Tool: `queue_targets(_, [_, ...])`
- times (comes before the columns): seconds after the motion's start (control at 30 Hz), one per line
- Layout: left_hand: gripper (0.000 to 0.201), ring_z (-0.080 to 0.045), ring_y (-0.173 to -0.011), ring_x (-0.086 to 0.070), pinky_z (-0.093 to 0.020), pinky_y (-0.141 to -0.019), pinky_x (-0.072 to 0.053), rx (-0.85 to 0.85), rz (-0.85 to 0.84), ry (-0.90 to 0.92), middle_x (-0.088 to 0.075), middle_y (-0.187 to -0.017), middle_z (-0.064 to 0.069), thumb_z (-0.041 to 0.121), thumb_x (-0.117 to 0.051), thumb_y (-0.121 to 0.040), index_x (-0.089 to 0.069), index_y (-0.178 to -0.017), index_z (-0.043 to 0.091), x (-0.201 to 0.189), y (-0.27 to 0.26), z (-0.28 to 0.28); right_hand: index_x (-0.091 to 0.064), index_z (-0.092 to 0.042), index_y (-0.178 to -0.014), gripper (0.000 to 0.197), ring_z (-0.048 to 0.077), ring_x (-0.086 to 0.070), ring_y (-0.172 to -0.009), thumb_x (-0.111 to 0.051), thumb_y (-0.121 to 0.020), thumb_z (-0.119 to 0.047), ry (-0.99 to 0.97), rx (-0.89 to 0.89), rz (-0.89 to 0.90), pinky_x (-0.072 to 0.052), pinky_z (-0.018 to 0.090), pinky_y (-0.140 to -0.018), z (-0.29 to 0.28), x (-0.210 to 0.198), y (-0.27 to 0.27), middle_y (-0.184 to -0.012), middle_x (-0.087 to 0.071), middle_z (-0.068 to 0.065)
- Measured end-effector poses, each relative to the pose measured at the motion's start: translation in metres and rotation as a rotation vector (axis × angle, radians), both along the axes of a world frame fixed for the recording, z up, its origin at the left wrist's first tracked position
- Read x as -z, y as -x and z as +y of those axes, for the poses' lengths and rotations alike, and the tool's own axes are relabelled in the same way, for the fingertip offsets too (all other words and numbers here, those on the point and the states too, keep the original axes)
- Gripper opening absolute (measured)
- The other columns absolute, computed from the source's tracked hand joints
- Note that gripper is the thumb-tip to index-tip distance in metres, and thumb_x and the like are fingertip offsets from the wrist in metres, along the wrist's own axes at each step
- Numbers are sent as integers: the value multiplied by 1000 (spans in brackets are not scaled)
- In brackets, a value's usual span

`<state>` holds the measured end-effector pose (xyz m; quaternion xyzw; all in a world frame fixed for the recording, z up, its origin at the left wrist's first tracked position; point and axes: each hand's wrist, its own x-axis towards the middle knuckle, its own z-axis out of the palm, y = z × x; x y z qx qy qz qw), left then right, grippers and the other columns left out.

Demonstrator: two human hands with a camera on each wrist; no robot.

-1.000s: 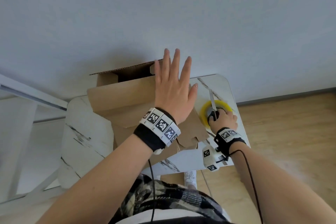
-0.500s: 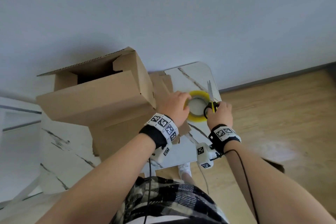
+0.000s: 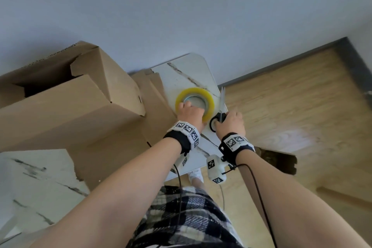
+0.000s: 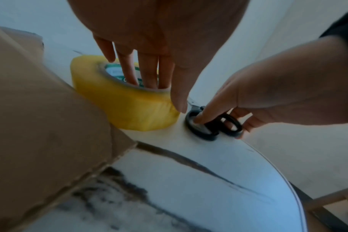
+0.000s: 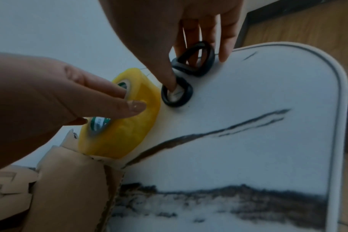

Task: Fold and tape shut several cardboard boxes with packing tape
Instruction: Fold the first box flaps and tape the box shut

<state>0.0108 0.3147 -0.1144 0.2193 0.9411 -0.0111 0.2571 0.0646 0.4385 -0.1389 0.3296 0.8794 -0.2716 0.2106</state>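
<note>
since a second ago the left hand (image 3: 190,113) has left the top of the cardboard box (image 3: 66,104) and come across to the tape roll (image 3: 194,100); half a second ago it was just reaching the roll, now it is on it. the view has swung, putting the box further left in the head frame

left to right: the box is standing at the left on the marble-patterned table (image 3: 40,179), its top flaps still standing open, dark inside. flat cardboard sheets (image 3: 153,94) are lying under and beside it, reaching toward the roll

the yellow tape roll is lying flat on the table's right end, just beside the cardboard edge. the left hand is gripping it: in the left wrist view three fingers (image 4: 148,70) are dipping into the core while the thumb is pressing on the outer wall of the roll (image 4: 125,106)

just right of the roll, nearly touching it, the black-handled scissors (image 3: 218,115) are lying at the table edge, blades pointing away from the person. the right hand (image 3: 230,124) is taking hold of them: in the right wrist view the thumb is sitting inside the near loop of the scissors (image 5: 186,75) and fingers are curling through and around the far loop

beyond the table edge at right, wooden floor (image 3: 291,106)
</note>
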Motion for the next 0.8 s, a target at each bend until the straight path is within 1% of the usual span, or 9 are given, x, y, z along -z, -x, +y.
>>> queue_targets(0.07, [5, -25, -100, -58, -32, -80, -32, -13, -26, -36, -62, -86, 1, 26, -61, -92, -61, -93, 21, 2, 2, -1, -54, -6, -116, 45, 32, -50, -115, -65, -87, -38, -28, -46, -15, -48, 42, -91, 1, -2, 3, -126, -49, 13])
queue_targets(0.13, [9, -26, -87, -63, -31, -71, -33, -59, -23, -89, -57, -77, 2, 17, -61, -91, -54, -85, 19, 1, 2, -4, -58, -6, -115, 39, 32, -49, -114, -59, -90, -36, -67, -37, 30, -44, 40, -91, 0, -7, 6, -124, -50, 13])
queue_targets(0.23, [9, -26, -85, -64, -35, -75, -48, -144, -26, -204, -68, -87, -2, 22, -64, -92, -64, -98, 15, -12, 4, -6, -59, -6, -122, 45, 33, -49, -114, -43, -98, -41, -68, 9, 139, -38, 41, -96, -5, -19, 16, -123, -55, 16])
queue_targets(0.3, [17, -26, -86, -64, -35, -78, -50, -218, -38, -315, -70, -93, -4, 26, -65, -93, -66, -105, 15, -23, 5, -9, -61, -9, -120, 57, 32, -54, -105, -36, -99, -56, 115, 45, 158, -42, 40, -90, -12, -30, 28, -113, -61, 14])
queue_targets(0.37, [21, -26, -87, -66, -35, -78, -51, -250, -47, -411, -72, -94, -4, 28, -67, -91, -68, -109, 16, -35, 6, -13, -57, -10, -117, 58, 28, -57, -94, -47, -94, -62, 369, 199, 173, -43, 35, -80, -20, -46, 42, -104, -61, 10])
queue_targets(0.5, [18, -24, -80, -66, -38, -75, -55, -303, -111, -502, -72, -86, -2, 32, -75, -82, -71, -95, 19, -70, 8, -16, -53, -10, -115, 42, 28, -60, -93, -73, -83, -29, 409, 404, 303, -43, 31, -75, -31, -81, 61, -102, -61, 8])
queue_targets(0.67, [8, -24, -87, -67, -38, -83, -55, -381, -48, -512, -73, -93, -1, 15, -66, -79, -73, -83, 19, -131, 34, -27, -54, -19, -117, 48, 22, -55, -86, -73, -73, -14, 285, 179, 456, -43, 30, -76, -35, -128, 73, -94, -60, 0])
queue_targets(0.73, [14, -22, -94, -63, -37, -87, -51, -518, 85, -617, -69, -101, 0, 12, -56, -87, -66, -90, 20, -157, 42, -34, -59, -23, -116, 44, 20, -59, -85, -72, -75, -15, 228, 83, 535, -45, 29, -74, -34, -147, 75, -90, -62, -5])
queue_targets(0.8, [21, -22, -107, -58, -39, -95, -46, -578, 184, -713, -61, -118, -3, 21, -55, -94, -59, -115, 19, -178, 50, -42, -64, -25, -113, 41, 23, -64, -89, -71, -75, -12, 171, 2, 625, -50, 34, -80, -33, -165, 76, -88, -65, -4])
